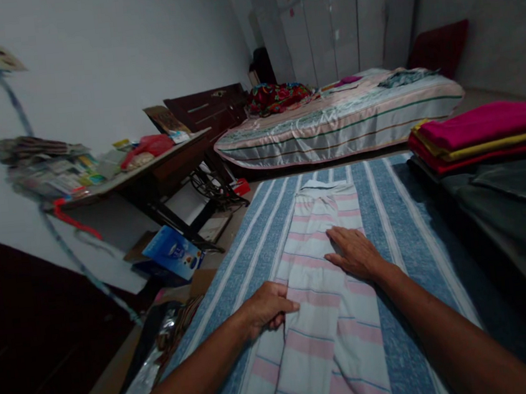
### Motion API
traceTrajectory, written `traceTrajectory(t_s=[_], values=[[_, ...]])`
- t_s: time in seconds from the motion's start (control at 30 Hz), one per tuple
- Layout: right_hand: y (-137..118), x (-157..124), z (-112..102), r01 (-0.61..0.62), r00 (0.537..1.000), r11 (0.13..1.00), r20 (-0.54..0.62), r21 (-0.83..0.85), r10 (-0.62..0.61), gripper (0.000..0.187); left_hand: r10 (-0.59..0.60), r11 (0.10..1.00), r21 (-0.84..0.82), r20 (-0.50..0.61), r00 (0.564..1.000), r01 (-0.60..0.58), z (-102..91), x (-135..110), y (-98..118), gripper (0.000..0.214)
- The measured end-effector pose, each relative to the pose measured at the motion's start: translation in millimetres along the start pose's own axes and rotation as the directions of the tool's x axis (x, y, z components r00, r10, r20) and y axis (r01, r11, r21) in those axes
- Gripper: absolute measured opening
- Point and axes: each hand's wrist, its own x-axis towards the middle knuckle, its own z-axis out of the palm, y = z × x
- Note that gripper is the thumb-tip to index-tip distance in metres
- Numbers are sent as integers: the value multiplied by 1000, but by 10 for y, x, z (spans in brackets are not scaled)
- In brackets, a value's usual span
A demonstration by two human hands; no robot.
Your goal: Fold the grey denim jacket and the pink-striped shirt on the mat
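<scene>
A pink-and-white striped garment (pixel 318 247) lies stretched lengthwise on a blue-and-white striped cloth (pixel 388 221) that covers the surface in front of me. My left hand (pixel 268 308) pinches the garment's left edge with curled fingers. My right hand (pixel 353 251) lies flat on the garment's middle, palm down, fingers stretched out and pointing left.
A stack of folded pink, yellow and red cloths (pixel 486 133) sits at the right on dark fabric (pixel 513 208). A bed (pixel 343 116) stands beyond. At the left are a cluttered sewing table (pixel 147 168), a blue box (pixel 172 251) and a shiny bag on the floor (pixel 153 365).
</scene>
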Motion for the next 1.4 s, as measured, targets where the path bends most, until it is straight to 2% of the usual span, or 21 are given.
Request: traceTrajectory(t_s=[0.1, 0.2, 0.3, 0.47, 0.57, 0.63, 0.73, 0.87, 0.97, 1.1, 1.17, 1.2, 1.27, 1.33, 1.4], values=[[17, -5, 10, -9, 1000, 1000, 5, 2, 9, 54, 39, 995, -85, -49, 998, -43, 10, -46, -5, 27], [23, -7, 1, -5, 1000, 1000, 9, 5, 5, 52, 71, 962, -258, -82, 994, -90, 30, -106, -15, 30], [20, -6, -13, 0, 1000, 1000, 13, 8, 0, 51, 40, 933, -357, -24, 999, -46, 65, -177, -35, 34], [19, -8, -15, 7, 1000, 1000, 14, 3, -7, 50, -36, 950, -298, 198, 980, 95, 74, -273, -133, 42], [27, -9, -4, 4, 1000, 1000, 5, 1, -4, 50, -67, 954, -265, 273, 960, 142, 42, -331, -224, 42], [30, -8, -1, 2, 1000, 1000, 6, 3, -2, 50, -49, 951, -281, 274, 960, 129, 28, -383, -282, 40], [20, -3, -7, -8, 1000, 1000, 16, 6, 8, 49, -29, 957, -277, 193, 981, 83, 28, -468, -359, 35], [-10, 9, -27, -7, 1000, 1000, -1, 18, 7, 48, -9, 989, -148, 92, 996, 23, 17, -534, -452, 28], [-30, 16, -31, -21, 1000, 999, -9, 28, 22, 48, -59, 995, 90, 60, 996, 53, -26, -543, -492, 19], [-45, 20, -17, -34, 999, 999, -20, 43, 35, 51, -238, 915, 354, 83, 968, 194, -148, -552, -434, 24], [-50, 24, -4, -35, 999, 998, -26, 49, 36, 53, -271, 854, 477, 65, 961, 208, -242, -530, -319, 21], [-53, 27, 2, -37, 999, 998, -28, 51, 38, 53, -227, 828, 534, 40, 973, 171, -291, -498, -232, 20], [-60, 32, 10, -45, 998, 998, -31, 53, 47, 54, -25, 791, 611, -17, 1000, 30, -370, -373, -2, 18], [-69, 34, 11, -51, 998, 997, -34, 53, 53, 55, 194, 769, 629, -63, 979, -112, -393, -152, 293, 13], [-80, 29, 7, -48, 998, 998, -37, 50, 50, 55, 336, 735, 653, -120, 934, -181, -348, 152, 625, 9]])
